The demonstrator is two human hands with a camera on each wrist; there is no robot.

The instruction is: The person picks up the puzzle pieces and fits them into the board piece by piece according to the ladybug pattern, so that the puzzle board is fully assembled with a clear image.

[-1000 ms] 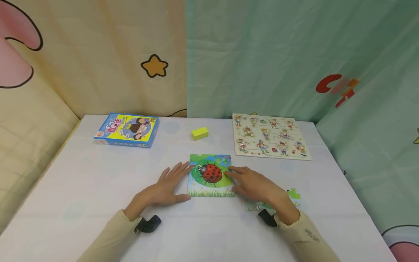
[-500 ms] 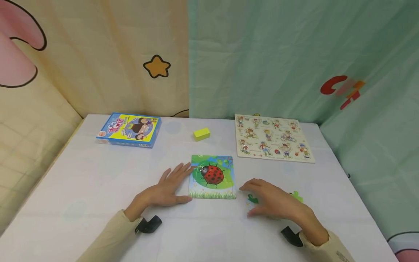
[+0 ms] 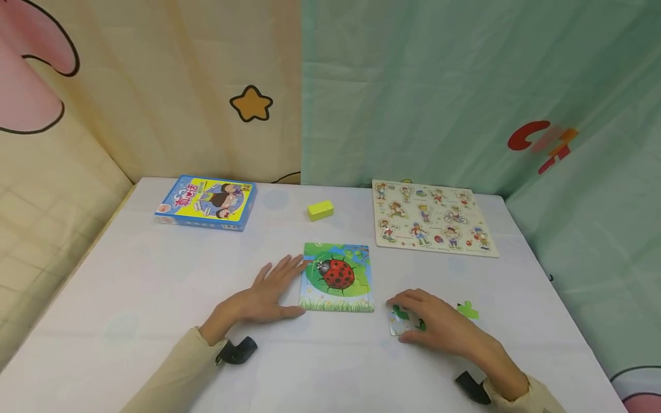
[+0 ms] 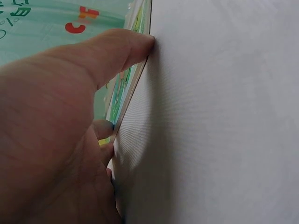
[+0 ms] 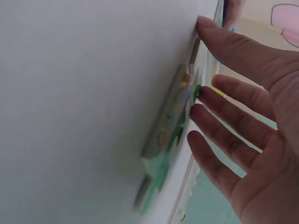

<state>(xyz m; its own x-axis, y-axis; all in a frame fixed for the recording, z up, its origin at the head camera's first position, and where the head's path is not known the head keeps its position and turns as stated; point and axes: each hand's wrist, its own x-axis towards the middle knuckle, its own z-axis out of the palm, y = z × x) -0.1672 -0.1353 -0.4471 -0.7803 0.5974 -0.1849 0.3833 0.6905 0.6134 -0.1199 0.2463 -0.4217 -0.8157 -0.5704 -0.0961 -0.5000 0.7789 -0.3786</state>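
Observation:
A square ladybug jigsaw puzzle (image 3: 338,277) lies flat near the middle of the table. My left hand (image 3: 262,295) rests beside it with spread, straight fingers, the thumb and fingertips at its left edge. In the left wrist view the thumb (image 4: 126,46) meets the puzzle's edge. My right hand (image 3: 436,322) hovers over loose jigsaw pieces (image 3: 397,326) to the right, its fingers loosely bent and apart from the thumb. The right wrist view has these jigsaw pieces (image 5: 166,130) under the fingers, partly overlapping. A bright green jigsaw piece (image 3: 468,310) lies beyond the right wrist.
At the back left is a blue and yellow box (image 3: 209,202). A yellow block (image 3: 321,210) sits at the back middle, and a pale board with printed child figures (image 3: 434,221) at the back right. Patterned curtains (image 3: 403,92) hang behind the white table (image 3: 206,264).
My right hand has left the ladybug puzzle's right edge and moved right and nearer, over the loose jigsaw pieces. The left hand has kept its place at the puzzle. The view has shifted slightly.

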